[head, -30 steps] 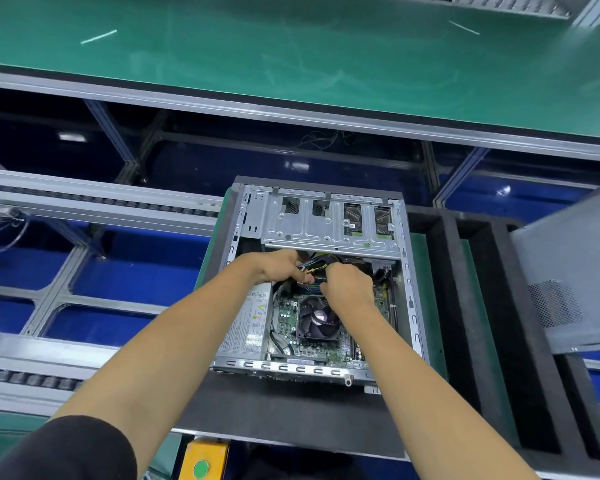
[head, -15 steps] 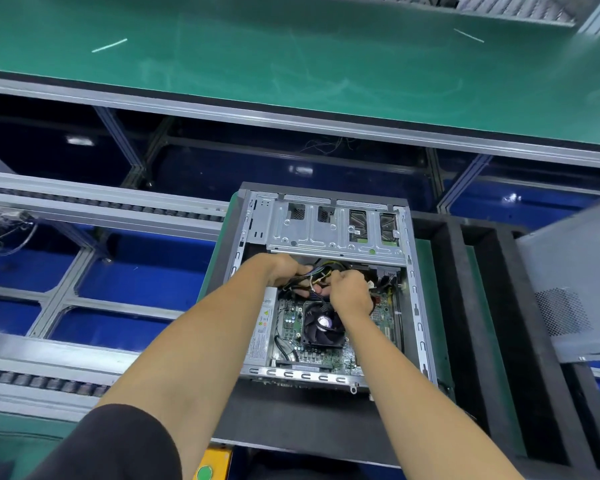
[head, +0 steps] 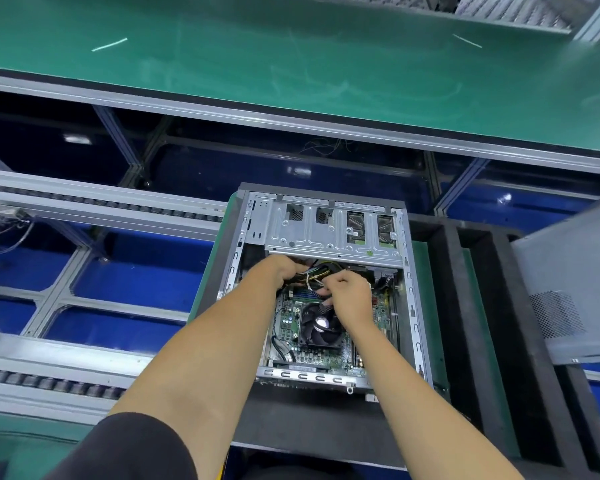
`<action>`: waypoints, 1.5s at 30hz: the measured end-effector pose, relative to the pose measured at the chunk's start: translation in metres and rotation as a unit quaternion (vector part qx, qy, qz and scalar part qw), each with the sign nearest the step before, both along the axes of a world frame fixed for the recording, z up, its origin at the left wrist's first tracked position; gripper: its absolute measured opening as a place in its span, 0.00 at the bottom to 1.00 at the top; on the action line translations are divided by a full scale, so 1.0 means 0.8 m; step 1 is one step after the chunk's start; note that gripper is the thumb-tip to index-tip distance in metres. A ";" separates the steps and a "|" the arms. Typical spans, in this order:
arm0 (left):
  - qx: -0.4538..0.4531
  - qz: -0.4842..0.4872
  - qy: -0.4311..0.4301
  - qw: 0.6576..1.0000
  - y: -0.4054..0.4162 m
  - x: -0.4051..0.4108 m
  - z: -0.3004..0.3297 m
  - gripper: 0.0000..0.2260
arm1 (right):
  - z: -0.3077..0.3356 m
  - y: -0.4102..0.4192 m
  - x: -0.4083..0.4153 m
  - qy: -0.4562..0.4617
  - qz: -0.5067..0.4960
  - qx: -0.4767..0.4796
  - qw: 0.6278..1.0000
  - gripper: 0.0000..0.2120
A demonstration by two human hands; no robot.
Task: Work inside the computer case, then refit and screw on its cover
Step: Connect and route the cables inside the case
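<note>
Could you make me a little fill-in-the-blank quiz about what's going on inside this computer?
1. Both hands, the left hand and the right hand, work at the ____ under the drive cage.
2. The round black part nearest the right wrist is the CPU ____.
3. The grey cover panel leans to the ____ of the computer case.

Missing words: cables; fan; right
</note>
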State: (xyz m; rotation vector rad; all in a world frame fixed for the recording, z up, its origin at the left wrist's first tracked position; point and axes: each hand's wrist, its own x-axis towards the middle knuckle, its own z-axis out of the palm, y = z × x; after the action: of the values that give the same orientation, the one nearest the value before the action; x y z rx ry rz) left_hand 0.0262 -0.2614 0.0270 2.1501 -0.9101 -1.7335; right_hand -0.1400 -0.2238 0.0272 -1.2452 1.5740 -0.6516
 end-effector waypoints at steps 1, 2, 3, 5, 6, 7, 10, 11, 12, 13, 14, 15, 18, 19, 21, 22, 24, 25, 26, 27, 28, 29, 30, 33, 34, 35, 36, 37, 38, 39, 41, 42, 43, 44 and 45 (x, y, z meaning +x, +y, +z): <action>-0.008 -0.003 -0.015 1.000 0.001 0.001 0.000 0.31 | -0.002 0.006 -0.002 -0.011 -0.011 -0.019 1.000 0.07; -0.011 -0.017 -0.035 0.999 0.002 0.002 0.002 0.34 | -0.004 0.010 -0.003 -0.028 -0.021 -0.036 0.999 0.09; -0.009 -0.034 -0.053 0.998 0.003 0.003 0.005 0.36 | -0.005 0.014 -0.004 -0.053 -0.031 -0.048 0.997 0.11; -0.011 -0.058 -0.070 0.996 0.005 0.004 0.008 0.37 | -0.007 0.017 -0.004 -0.121 -0.042 -0.058 0.990 0.15; -0.014 -0.064 -0.075 0.995 0.006 0.004 0.008 0.37 | -0.007 0.017 -0.004 -0.147 -0.040 -0.060 0.986 0.16; -0.017 -0.068 -0.081 0.994 0.006 0.004 0.008 0.35 | -0.006 0.016 -0.004 -0.164 -0.033 -0.064 0.984 0.16; -0.019 -0.085 -0.085 0.993 0.005 -0.002 0.013 0.31 | -0.008 0.014 -0.005 -0.188 -0.004 -0.066 0.980 0.18; -0.019 -0.100 -0.095 0.990 0.005 -0.005 0.016 0.31 | -0.009 0.013 -0.006 -0.198 0.003 -0.059 0.978 0.18; -0.020 -0.114 -0.106 0.988 0.006 -0.005 0.019 0.31 | -0.011 0.013 -0.008 -0.201 0.010 -0.053 0.978 0.19; -0.022 -0.123 -0.110 0.986 0.006 -0.006 0.021 0.30 | -0.012 0.012 -0.010 -0.197 0.016 -0.054 0.979 0.20; -0.026 -0.131 -0.109 0.985 0.007 -0.008 0.023 0.30 | -0.013 0.012 -0.011 -0.179 0.026 -0.063 0.981 0.20; -0.032 -0.141 -0.109 0.983 0.008 -0.009 0.025 0.29 | -0.014 0.013 -0.012 -0.151 0.039 -0.073 0.985 0.18; -0.060 -0.182 -0.147 0.970 0.012 -0.010 0.026 0.26 | -0.012 0.014 -0.009 -0.032 0.079 -0.091 0.992 0.11; -0.071 -0.197 -0.162 0.964 0.014 -0.011 0.026 0.24 | -0.010 0.013 -0.007 0.000 0.082 -0.093 0.992 0.08; -0.101 -0.223 -0.190 0.951 0.020 -0.016 0.025 0.20 | -0.006 0.011 -0.003 0.050 0.075 -0.103 0.991 0.06; -0.118 -0.227 -0.212 0.943 0.024 -0.020 0.024 0.17 | -0.005 0.009 -0.002 0.077 0.070 -0.112 0.988 0.06; -0.152 -0.221 -0.285 0.920 0.037 -0.026 0.025 0.12 | -0.006 0.003 -0.001 0.127 0.065 -0.128 0.981 0.07; -0.171 -0.214 -0.323 0.906 0.045 -0.029 0.025 0.10 | -0.007 0.001 -0.002 0.145 0.064 -0.133 0.978 0.08; -0.195 -0.204 -0.349 0.894 0.051 -0.029 0.024 0.10 | -0.009 -0.001 -0.001 0.156 0.065 -0.138 0.976 0.09; -0.223 -0.187 -0.361 0.886 0.056 -0.030 0.023 0.10 | -0.011 -0.002 -0.001 0.164 0.068 -0.142 0.974 0.09; -0.251 -0.159 -0.360 0.884 0.060 -0.030 0.023 0.09 | -0.013 -0.004 0.000 0.168 0.073 -0.144 0.972 0.09; -0.273 -0.123 -0.348 0.889 0.062 -0.029 0.024 0.09 | -0.015 -0.006 0.001 0.170 0.079 -0.143 0.972 0.10; -0.288 -0.085 -0.329 0.895 0.064 -0.028 0.026 0.07 | -0.016 -0.007 0.002 0.169 0.090 -0.138 0.972 0.12; -0.314 -0.020 -0.249 0.916 0.062 -0.022 0.028 0.02 | -0.015 -0.013 0.002 0.144 0.138 -0.129 0.971 0.17; -0.317 -0.019 -0.231 0.920 0.062 -0.020 0.028 0.01 | -0.016 -0.015 0.003 0.135 0.155 -0.129 0.970 0.17; -0.319 -0.023 -0.220 0.922 0.062 -0.018 0.029 0.03 | -0.017 -0.016 0.003 0.129 0.168 -0.127 0.969 0.16; -0.321 -0.027 -0.212 0.922 0.062 -0.016 0.029 0.03 | -0.018 -0.017 0.004 0.125 0.176 -0.123 0.969 0.15; -0.324 -0.032 -0.205 0.923 0.061 -0.014 0.028 0.04 | -0.019 -0.018 0.005 0.120 0.180 -0.117 0.969 0.14; -0.328 -0.039 -0.199 0.923 0.061 -0.012 0.028 0.04 | -0.019 -0.018 0.005 0.116 0.181 -0.113 0.970 0.14; -0.333 -0.045 -0.192 0.922 0.061 -0.011 0.027 0.04 | -0.019 -0.018 0.006 0.113 0.181 -0.111 0.971 0.14; -0.341 -0.054 -0.176 0.922 0.062 -0.008 0.027 0.02 | -0.018 -0.019 0.006 0.107 0.187 -0.113 0.970 0.15; -0.344 -0.056 -0.165 0.923 0.063 -0.006 0.027 0.02 | -0.018 -0.020 0.006 0.102 0.191 -0.114 0.970 0.15; -0.346 -0.059 -0.155 0.923 0.063 -0.004 0.027 0.02 | -0.019 -0.020 0.006 0.095 0.191 -0.113 0.970 0.16; -0.348 -0.061 -0.146 0.924 0.063 -0.003 0.029 0.03 | -0.020 -0.021 0.006 0.087 0.189 -0.112 0.972 0.16; -0.350 -0.062 -0.139 0.924 0.063 -0.003 0.029 0.03 | -0.021 -0.022 0.006 0.080 0.186 -0.112 0.973 0.16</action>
State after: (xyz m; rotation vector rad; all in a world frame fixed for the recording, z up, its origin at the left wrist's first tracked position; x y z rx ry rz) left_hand 0.0236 -0.2109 0.0503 1.8749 -1.4885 -0.9199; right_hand -0.1355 -0.2411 0.0105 -1.7460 1.3653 -0.5036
